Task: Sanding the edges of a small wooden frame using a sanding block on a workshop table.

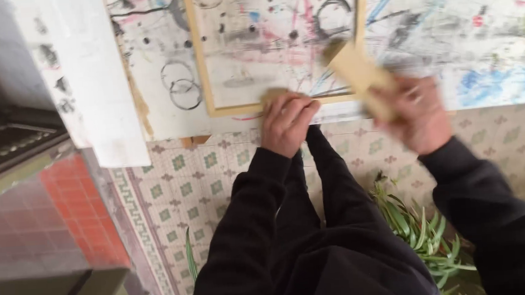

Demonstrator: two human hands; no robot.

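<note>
A light wooden frame (205, 78) lies on a paint-smeared white table (170, 120). My left hand (286, 123) presses on the frame's near edge, fingers curled over a small tan piece there. My right hand (420, 116), blurred by motion, grips a tan wooden block (358, 75) held over the frame's right side. Both arms wear black sleeves.
A white paint-stained board (91, 79) leans at the table's left. Patterned floor tiles (186, 188) lie below, with red tiles (77, 201) at left. A green leafy plant (422, 229) stands by my right leg. A dark grate (7, 139) is far left.
</note>
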